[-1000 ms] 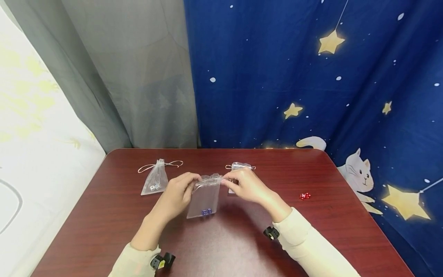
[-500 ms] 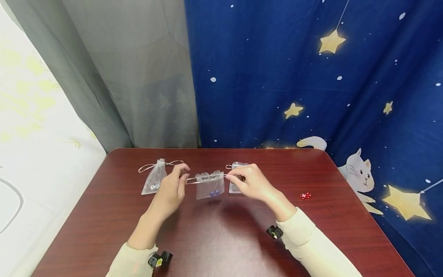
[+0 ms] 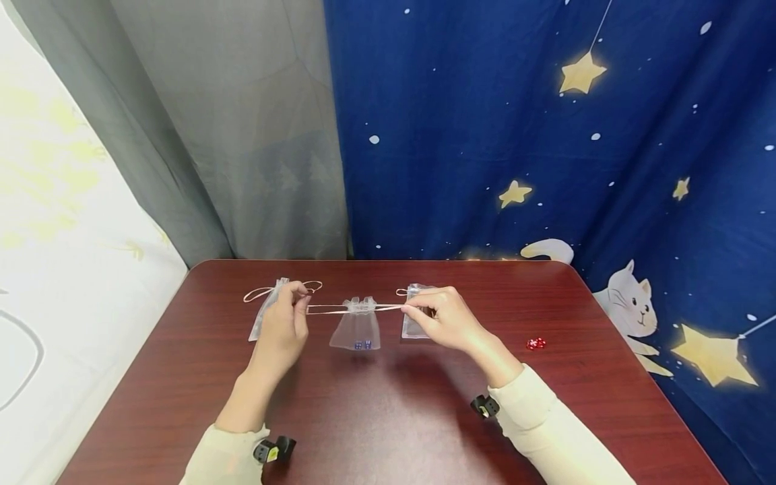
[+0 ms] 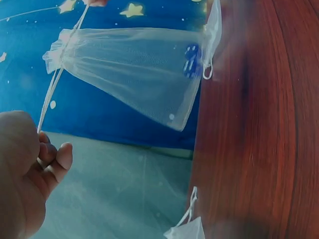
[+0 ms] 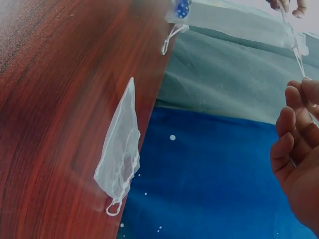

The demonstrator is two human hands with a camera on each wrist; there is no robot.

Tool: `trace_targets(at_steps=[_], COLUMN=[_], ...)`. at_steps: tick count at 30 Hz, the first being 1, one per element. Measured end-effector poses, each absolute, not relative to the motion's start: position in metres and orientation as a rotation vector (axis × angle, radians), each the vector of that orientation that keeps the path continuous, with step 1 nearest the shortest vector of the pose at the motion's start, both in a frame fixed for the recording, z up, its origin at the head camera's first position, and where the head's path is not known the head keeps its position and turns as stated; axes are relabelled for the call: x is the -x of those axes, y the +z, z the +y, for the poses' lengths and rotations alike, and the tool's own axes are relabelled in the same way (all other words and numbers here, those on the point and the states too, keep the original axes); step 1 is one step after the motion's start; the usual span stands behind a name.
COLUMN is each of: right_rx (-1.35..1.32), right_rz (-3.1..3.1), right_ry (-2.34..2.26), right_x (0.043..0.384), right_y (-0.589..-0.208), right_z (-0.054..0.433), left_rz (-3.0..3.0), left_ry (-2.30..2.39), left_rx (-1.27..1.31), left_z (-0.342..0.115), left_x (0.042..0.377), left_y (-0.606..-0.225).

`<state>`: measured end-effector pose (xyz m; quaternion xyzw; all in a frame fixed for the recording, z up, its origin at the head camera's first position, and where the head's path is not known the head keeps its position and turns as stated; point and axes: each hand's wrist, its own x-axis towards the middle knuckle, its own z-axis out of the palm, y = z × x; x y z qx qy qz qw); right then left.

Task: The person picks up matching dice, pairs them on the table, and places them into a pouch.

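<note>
A sheer white drawstring pouch hangs between my hands, its ruffled neck gathered tight. Blue dice lie in its bottom, and they show through the mesh in the left wrist view too. My left hand pinches the drawstring loop on the left side. On the right, my right hand pinches the opposite loop between thumb and forefinger. Both cords run taut and nearly level from the neck to the fingers.
Behind my left hand lies a closed pouch, partly hidden. Another pouch lies flat behind my right hand. Red dice sit at the right on the dark red table. Curtains hang beyond its far edge.
My fingers went from the pouch's mouth to its drawstring loops. The left hand moved left, drawing the cords out, and the open neck bunched together. The pouch rose off the table.
</note>
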<state>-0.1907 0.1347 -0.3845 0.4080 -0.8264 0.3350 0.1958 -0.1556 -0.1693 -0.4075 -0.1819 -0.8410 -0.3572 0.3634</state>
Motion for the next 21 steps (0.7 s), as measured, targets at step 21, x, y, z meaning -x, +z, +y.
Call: trace_targets(at_steps=[21], right_rx=[-1.104], right_rz=[-2.427], right_ry=[0.834], right_x=[0.201], right_y=[-0.413], right_z=[0.122], left_rz=[-2.242], left_ry=[-0.861], left_rx=[0.375], left_z=[-0.191], left_x=[0.167], left_y=[-0.436])
